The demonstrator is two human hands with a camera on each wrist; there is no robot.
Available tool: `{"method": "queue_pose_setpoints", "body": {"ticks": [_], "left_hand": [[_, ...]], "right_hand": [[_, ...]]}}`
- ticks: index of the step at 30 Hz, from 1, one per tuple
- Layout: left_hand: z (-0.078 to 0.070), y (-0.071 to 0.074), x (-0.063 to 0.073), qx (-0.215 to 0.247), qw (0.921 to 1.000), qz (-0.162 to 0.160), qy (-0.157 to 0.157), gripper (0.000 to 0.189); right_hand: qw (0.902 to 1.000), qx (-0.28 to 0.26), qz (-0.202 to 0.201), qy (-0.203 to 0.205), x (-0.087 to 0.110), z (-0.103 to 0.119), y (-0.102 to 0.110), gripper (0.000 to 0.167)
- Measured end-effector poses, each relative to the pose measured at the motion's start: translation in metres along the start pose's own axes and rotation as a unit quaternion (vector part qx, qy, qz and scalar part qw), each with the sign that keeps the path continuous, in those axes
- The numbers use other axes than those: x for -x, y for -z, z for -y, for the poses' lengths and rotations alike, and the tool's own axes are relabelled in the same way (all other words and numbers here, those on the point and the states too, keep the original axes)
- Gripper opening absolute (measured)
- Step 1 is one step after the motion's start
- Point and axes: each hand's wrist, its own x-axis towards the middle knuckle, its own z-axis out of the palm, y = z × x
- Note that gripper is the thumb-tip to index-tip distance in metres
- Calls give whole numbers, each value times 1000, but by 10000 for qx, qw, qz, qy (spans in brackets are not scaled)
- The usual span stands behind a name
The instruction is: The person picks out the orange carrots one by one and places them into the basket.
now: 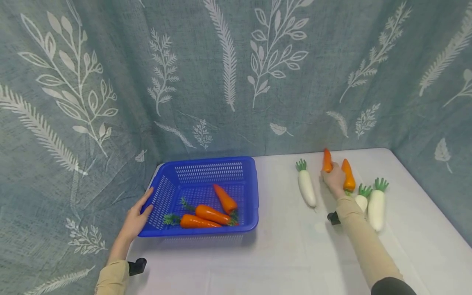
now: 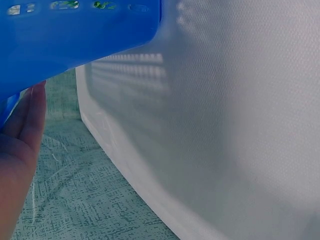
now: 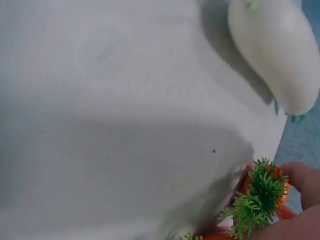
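Observation:
My left hand (image 1: 134, 219) rests against the left side of a blue plastic basket (image 1: 255, 196), its fingers straight along the rim. In the left wrist view the fingers (image 2: 32, 117) reach up beside the basket's wall (image 2: 100, 35). Three orange toy carrots (image 1: 210, 214) with green tops lie inside. On the right, my right hand (image 1: 334, 180) grips another carrot (image 1: 327, 157) near its leafy end. Its green top (image 3: 255, 200) shows between the fingers in the right wrist view. Just right of that hand lies one more carrot (image 1: 348, 175).
A white radish (image 1: 307, 188) lies left of the right hand. Two more, a partly hidden radish (image 1: 361, 201) and a longer radish (image 1: 376, 211), lie beside the right forearm. The white table (image 1: 280, 254) ends at a patterned curtain (image 1: 228, 123) behind and at the sides.

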Motion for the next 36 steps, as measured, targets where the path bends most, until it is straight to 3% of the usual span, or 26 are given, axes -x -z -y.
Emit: {"method": "queue_pose_setpoints", "body": {"ticks": [19, 31, 36], "left_hand": [[0, 0, 0, -16, 10000, 49, 22, 55], [1, 1, -1, -23, 10000, 73, -14, 55], [3, 0, -1, -10, 10000, 19, -46, 54]], "right_hand": [[9988, -391, -67, -279, 5, 8, 11, 61], [9985, -458, 249, -188, 2, 5, 17, 58], [9976, -494, 495, 23, 11, 10, 21, 59]]}}
